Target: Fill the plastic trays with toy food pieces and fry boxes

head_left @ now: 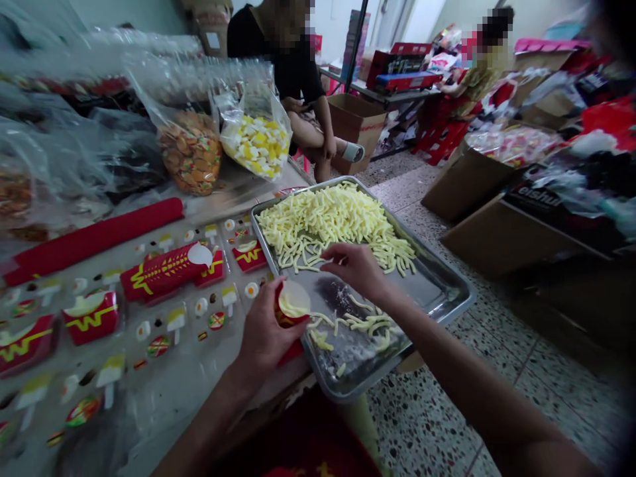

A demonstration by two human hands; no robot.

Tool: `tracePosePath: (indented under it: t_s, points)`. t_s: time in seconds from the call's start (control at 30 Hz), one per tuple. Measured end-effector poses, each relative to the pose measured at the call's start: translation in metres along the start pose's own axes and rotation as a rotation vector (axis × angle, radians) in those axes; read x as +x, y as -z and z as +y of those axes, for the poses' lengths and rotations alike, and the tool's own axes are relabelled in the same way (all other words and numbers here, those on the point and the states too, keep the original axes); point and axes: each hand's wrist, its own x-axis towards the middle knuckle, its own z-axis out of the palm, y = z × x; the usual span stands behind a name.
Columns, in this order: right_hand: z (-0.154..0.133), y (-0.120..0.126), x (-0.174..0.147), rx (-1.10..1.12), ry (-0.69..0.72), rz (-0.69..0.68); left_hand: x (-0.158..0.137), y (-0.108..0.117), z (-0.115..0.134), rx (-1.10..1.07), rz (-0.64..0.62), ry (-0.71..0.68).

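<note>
1. One table [241,189] fills your left side, reaching to where you sit.
2. Two other people: one seated [268,56] past the table's far edge, one [479,89] farther off at a second table.
3. One metal tray [422,291] sits at the table's right edge, part of it out over the floor.
4. Two clear bags stand near the table's far edge: one of orange-brown discs [190,156], one of yellow and white pieces [256,146]. More crowd the far-left corner, too blurred to count.
5. Two red stacks lie left of the tray, a long one [99,238] and a shorter one [163,271].
6. One heap of pale sticks [328,212], too many to count, covers the tray's far half; a smaller loose batch [368,321] lies by its near-left corner.
7. Your left hand [265,324] is wrapped firmly round one red carton [288,317] at the tray's left edge; some sticks show in its mouth.
8. Your right hand [355,268] reaches over the tray, fingertips at the heap's near edge; you cannot tell whether they pinch a stick.
9. At least four red packs [92,315] lie on the table.
</note>
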Motion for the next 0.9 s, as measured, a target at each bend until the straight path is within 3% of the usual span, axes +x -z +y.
tracePosePath:
  t_s: [0.2,0.3,0.43,0.5,0.57,0.7,0.77,0.83,0.9]
  points:
    - [0.008,-0.025,0.051,-0.733,0.131,-0.348,0.012,0.025,-0.013,-0.026,0.066,0.019]
    - [0.003,-0.037,0.053,-0.851,0.050,-0.432,0.021,0.027,-0.015,-0.023,0.042,0.007]
    - [0.003,-0.046,0.044,-0.823,-0.018,-0.363,0.030,0.025,-0.015,-0.004,-0.020,-0.005]
    - [0.003,-0.043,0.037,-0.737,-0.057,-0.295,0.031,0.024,-0.016,0.029,-0.036,-0.001]
    - [-0.002,-0.034,0.028,-0.513,-0.141,-0.197,0.030,0.025,-0.018,0.074,-0.032,-0.002]
    - [-0.024,-0.017,0.014,0.394,-0.320,-0.068,0.025,0.025,-0.018,0.115,-0.027,-0.020]
    - [-0.037,-0.019,0.008,0.720,-0.356,-0.063,0.022,0.022,-0.013,0.078,-0.015,-0.021]
    - [-0.046,-0.027,0.003,0.771,-0.336,-0.028,0.018,0.017,-0.005,0.022,0.023,-0.019]
    - [-0.052,-0.037,-0.002,0.566,-0.251,0.043,0.015,0.011,0.001,-0.011,0.079,-0.019]
